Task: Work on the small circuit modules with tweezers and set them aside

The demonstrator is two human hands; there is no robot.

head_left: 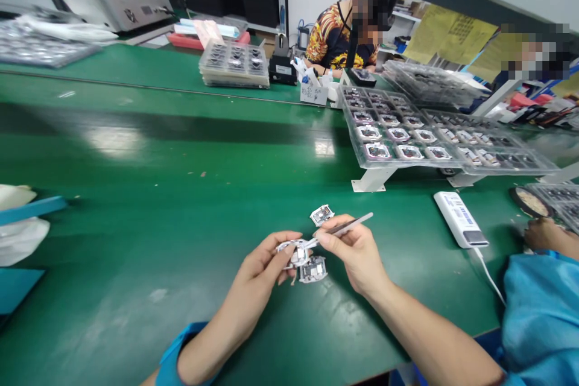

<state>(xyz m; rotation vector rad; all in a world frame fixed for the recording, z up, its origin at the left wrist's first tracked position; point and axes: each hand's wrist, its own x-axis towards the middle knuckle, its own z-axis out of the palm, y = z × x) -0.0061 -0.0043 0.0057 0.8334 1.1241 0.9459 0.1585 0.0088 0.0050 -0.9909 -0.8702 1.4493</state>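
My left hand [265, 262] pinches a small white electronic part [296, 251] just above the green table [136, 205]. My right hand [355, 250] grips metal tweezers [344, 227], whose tips touch that part. A second white part [313, 269] lies on the table right under my hands. A third one [321, 215] lies a little farther away, beyond the tweezers.
A clear tray [407, 132] of many similar parts sits tilted on a white stand to the right. A white power bank [460, 219] with a cable lies near a co-worker's blue sleeve [540, 307]. Another person sits across the table. Stacked trays [234, 64] stand far back.
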